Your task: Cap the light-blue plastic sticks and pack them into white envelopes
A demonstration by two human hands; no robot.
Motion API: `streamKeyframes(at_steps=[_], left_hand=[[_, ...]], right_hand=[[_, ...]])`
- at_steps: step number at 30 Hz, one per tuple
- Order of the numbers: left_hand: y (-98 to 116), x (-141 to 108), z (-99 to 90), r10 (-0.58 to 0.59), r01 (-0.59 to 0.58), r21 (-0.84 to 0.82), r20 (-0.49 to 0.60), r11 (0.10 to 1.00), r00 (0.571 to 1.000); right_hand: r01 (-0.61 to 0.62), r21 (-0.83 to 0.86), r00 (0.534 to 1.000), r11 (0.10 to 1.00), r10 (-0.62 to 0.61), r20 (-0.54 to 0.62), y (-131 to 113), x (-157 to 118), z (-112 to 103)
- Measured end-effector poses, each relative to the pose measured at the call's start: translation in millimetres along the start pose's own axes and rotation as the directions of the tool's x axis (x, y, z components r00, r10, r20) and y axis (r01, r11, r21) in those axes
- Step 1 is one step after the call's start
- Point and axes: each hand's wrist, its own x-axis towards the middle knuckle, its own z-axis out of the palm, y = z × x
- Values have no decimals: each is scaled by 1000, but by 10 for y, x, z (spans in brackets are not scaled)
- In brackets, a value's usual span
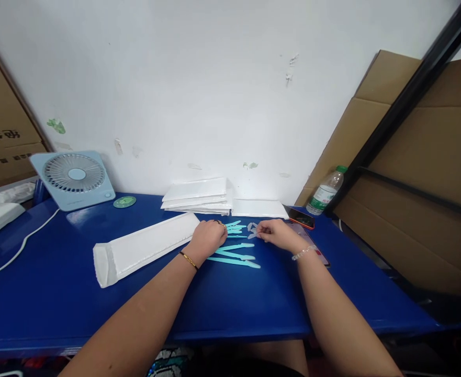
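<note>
Slim turquoise eyebrow razors (pixel 236 247) lie spread on the blue table, tips to the right. My left hand (pixel 209 238) is closed over the far bunch of razors (pixel 235 229), their handle ends hidden under its fingers. To its right, my right hand (pixel 275 233) pinches at a small clear plastic piece (pixel 252 229), with similar pieces touching beside it; their exact shape is hard to make out. Left of my left hand lies a long white padded envelope (pixel 147 248), its flap end toward the left.
White envelopes are stacked (pixel 197 195) against the wall, with another envelope (pixel 259 208) beside them. A phone (pixel 301 218) and a water bottle (pixel 326 192) stand at the right. A fan (pixel 75 178), a green disc (pixel 124 202) and a white cable (pixel 20 251) occupy the left.
</note>
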Motion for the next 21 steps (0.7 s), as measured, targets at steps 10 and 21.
streamKeyframes(at_steps=[10, 21], left_hand=[[24, 10, -32, -32, 30, -63, -29, 998, 999], [29, -33, -57, -11, 29, -355, 54, 935, 998]], right_hand=[[99, 123, 995, 987, -95, -38, -48, 25, 42], [110, 175, 992, 978, -120, 46, -99, 6, 49]])
